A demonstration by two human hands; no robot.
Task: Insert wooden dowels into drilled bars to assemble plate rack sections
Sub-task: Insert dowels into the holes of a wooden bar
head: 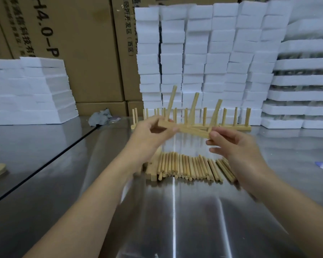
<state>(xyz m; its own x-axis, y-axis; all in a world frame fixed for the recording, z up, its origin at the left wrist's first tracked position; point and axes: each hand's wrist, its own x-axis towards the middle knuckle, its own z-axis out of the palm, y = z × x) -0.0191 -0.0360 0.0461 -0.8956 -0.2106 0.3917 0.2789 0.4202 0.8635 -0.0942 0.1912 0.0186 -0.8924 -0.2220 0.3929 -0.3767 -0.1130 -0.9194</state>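
I hold a drilled wooden bar (186, 129) above the table, with three dowels (194, 106) standing up out of it. My left hand (150, 135) grips the bar's left end. My right hand (233, 144) pinches its right end by the third dowel. Below my hands lies a row of loose dowels (188, 167) side by side, with some bars (151, 169) at its left edge. Behind the held bar stand finished rack sections (229, 125) with several upright dowels.
The steel table (175, 211) has a seam running to the left. Stacks of white foam blocks (203, 58) rise behind the racks and on the left (30, 90). Cardboard boxes (73, 43) form the back wall. A grey rag (101, 117) lies by the boxes.
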